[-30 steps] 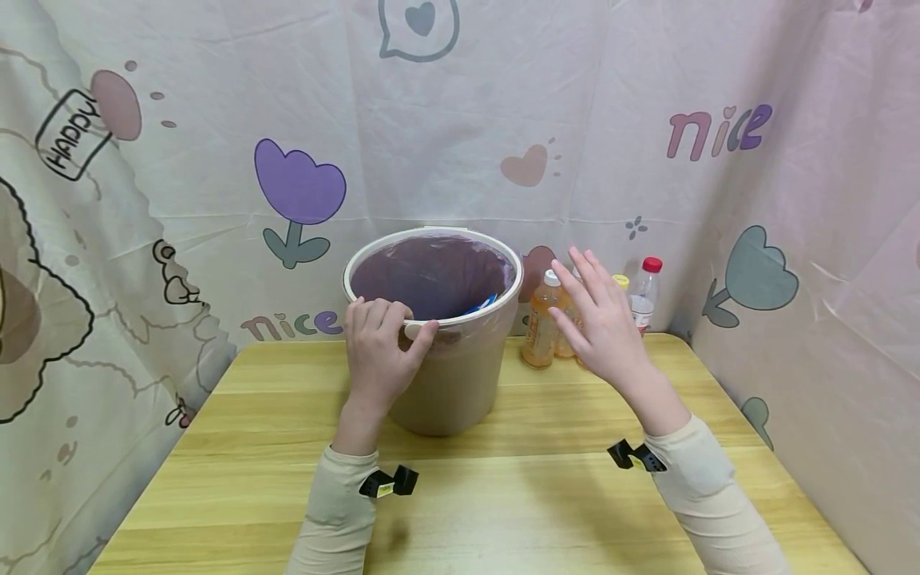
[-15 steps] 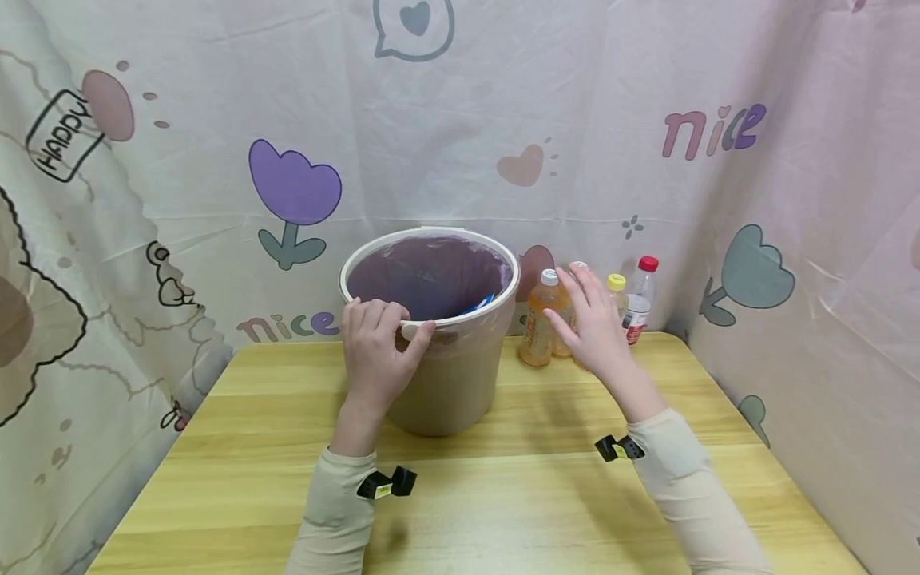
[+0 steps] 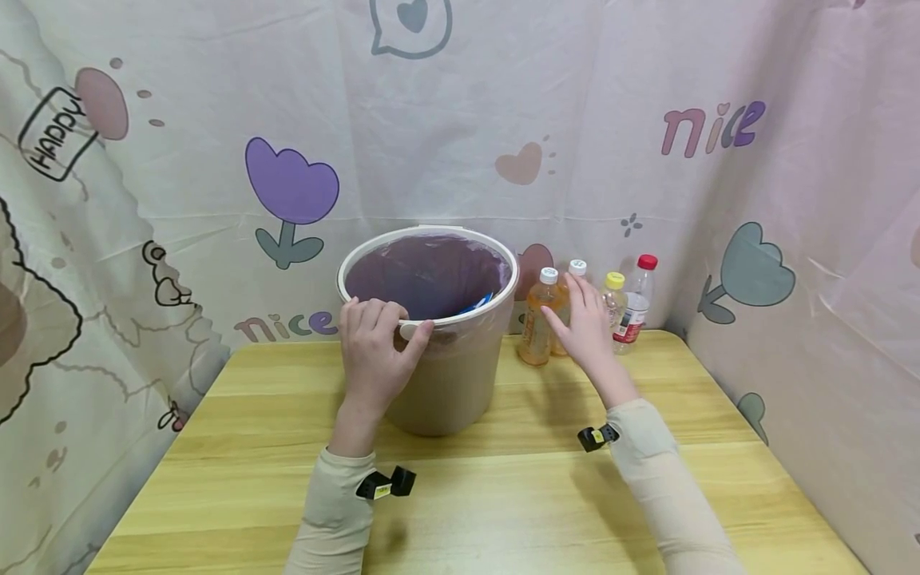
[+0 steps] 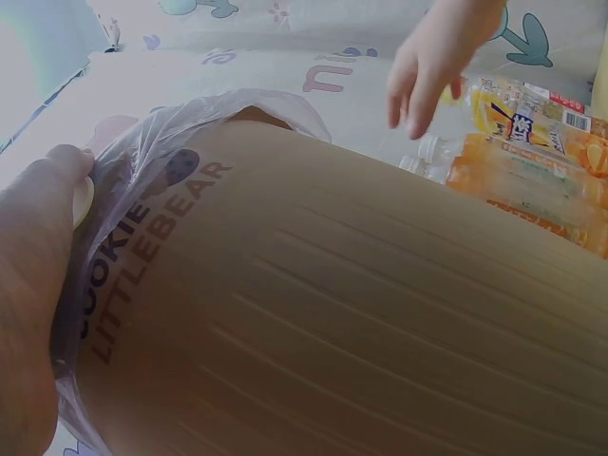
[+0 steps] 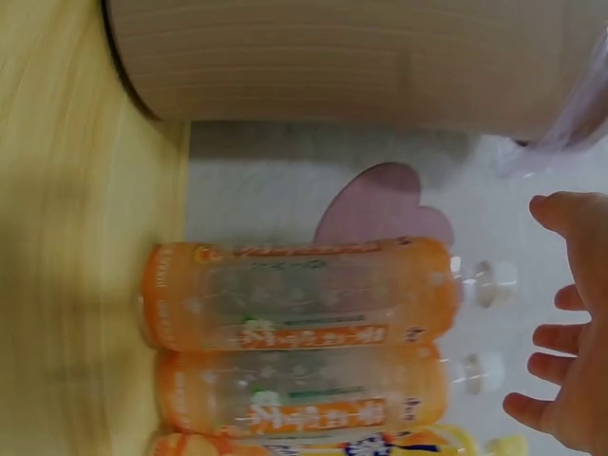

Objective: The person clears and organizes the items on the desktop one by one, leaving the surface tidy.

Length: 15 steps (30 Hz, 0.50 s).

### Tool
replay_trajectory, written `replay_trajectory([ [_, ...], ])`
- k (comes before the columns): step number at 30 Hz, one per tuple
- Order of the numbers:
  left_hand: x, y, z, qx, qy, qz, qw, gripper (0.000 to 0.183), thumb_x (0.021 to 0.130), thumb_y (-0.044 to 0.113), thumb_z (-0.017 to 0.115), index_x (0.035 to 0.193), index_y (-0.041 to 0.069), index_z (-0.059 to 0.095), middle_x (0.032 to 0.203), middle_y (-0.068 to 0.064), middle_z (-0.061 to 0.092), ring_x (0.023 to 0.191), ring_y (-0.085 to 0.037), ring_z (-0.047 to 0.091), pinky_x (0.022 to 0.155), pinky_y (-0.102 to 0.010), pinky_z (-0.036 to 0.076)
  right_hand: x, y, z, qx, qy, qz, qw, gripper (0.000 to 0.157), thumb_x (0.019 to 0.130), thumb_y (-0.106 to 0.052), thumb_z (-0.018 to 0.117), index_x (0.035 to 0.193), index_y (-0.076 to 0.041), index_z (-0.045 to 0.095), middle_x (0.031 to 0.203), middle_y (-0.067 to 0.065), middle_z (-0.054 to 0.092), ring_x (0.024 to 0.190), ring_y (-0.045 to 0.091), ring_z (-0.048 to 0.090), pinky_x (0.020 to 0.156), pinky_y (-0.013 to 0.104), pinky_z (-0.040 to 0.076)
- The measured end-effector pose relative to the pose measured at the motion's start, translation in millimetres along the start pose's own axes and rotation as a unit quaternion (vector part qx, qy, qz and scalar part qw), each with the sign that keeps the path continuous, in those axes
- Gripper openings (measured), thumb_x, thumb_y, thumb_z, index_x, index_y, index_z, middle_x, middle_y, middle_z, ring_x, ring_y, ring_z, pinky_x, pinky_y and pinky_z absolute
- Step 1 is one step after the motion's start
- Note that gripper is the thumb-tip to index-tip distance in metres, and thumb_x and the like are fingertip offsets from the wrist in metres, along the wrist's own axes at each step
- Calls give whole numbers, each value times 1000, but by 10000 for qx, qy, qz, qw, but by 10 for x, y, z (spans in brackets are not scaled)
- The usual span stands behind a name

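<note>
My left hand (image 3: 377, 351) grips the near rim of a beige trash bin (image 3: 449, 375), fingers over the edge and thumb along the rim. A clear bag lines the bin, and a blue wrapper-like piece (image 3: 477, 304) shows inside. Printed lettering faces the left wrist camera on the bin wall (image 4: 380, 304). My right hand (image 3: 591, 331) hangs with spread fingers over several bottles. In the right wrist view, two orange-labelled bottles with white caps, the nearer bottle (image 5: 304, 294) and another bottle (image 5: 304, 389), stand below its fingers, apart from them.
Behind and right of my right hand stand a yellow-capped bottle (image 3: 615, 287) and a red-capped bottle (image 3: 638, 307). The wooden table (image 3: 467, 511) ends at a printed fabric backdrop (image 3: 431, 120) at the back and sides.
My right hand has moved left and slightly down over the bottles, uncovering the yellow-capped and red-capped ones. The left hand keeps its grip on the trash bin's rim.
</note>
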<state>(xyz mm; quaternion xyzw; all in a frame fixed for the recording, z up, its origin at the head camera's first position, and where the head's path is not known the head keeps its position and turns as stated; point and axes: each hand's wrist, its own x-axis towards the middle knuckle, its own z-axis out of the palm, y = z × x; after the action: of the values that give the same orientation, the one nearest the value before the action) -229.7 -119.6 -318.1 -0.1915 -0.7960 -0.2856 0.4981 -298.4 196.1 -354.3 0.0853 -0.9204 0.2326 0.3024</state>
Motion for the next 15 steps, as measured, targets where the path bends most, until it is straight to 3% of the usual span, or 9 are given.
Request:
replay_trajectory([
  [7, -8, -5, 13, 12, 79, 50, 10000, 53, 90, 55, 51, 75, 4, 55, 74, -11, 52, 80, -31, 48, 101, -52, 33, 66, 83, 150, -43, -185, 584, 9981, 74, 92, -44, 61, 149, -6, 33, 147, 24, 38, 135, 44, 37, 112, 61, 29],
  [15, 2, -10, 20, 14, 84, 41, 10000, 55, 90, 57, 49, 76, 4, 56, 75, -11, 52, 81, -31, 48, 100, -54, 33, 154, 94, 285, -189, -318, 890, 9953, 76, 90, -50, 62, 145, -3, 38, 143, 23, 42, 130, 44, 41, 105, 61, 36],
])
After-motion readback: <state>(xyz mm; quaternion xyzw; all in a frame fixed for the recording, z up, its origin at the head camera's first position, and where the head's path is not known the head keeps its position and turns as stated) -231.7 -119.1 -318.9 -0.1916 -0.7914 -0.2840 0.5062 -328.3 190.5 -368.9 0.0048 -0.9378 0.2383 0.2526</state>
